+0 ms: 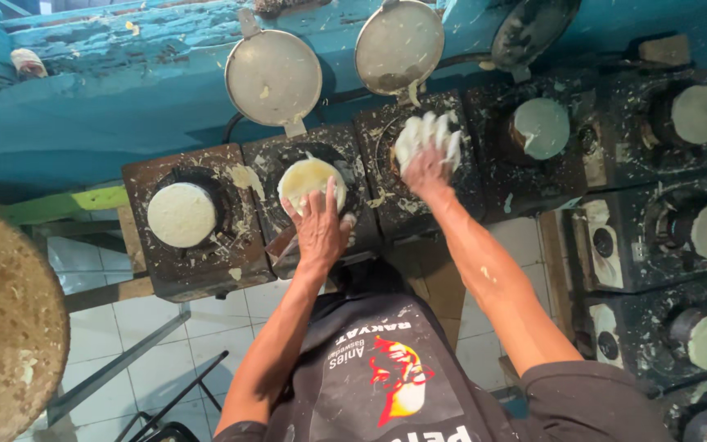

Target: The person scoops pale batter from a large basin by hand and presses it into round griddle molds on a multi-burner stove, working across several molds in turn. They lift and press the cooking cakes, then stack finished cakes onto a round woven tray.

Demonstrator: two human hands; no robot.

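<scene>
The left hand [319, 225] lies flat, fingers spread, at the near edge of a pale round flatbread [308, 180] on a small stove in the middle of the frame, fingertips touching it. The right hand [427, 160], coated in white batter, spreads wide over the next stove [419, 164] to the right; whether it holds anything I cannot tell. Left of centre another round white flatbread [181, 214] sits on its own black stove [194, 221]. Above, 2 round grey lids [273, 78] stand tipped open against the blue wall [83, 106], and a 3rd, darker lid [533, 29] stands at the upper right. At the right side of the frame, more stoves carry closed pale lids [541, 128], in rows. All the stoves are black and spattered with dried batter. A round woven tray [10, 327] fills the lower left. The person wears a dark apron [386, 368] with a red and yellow print. Below lies a white tiled floor [206, 336].
</scene>
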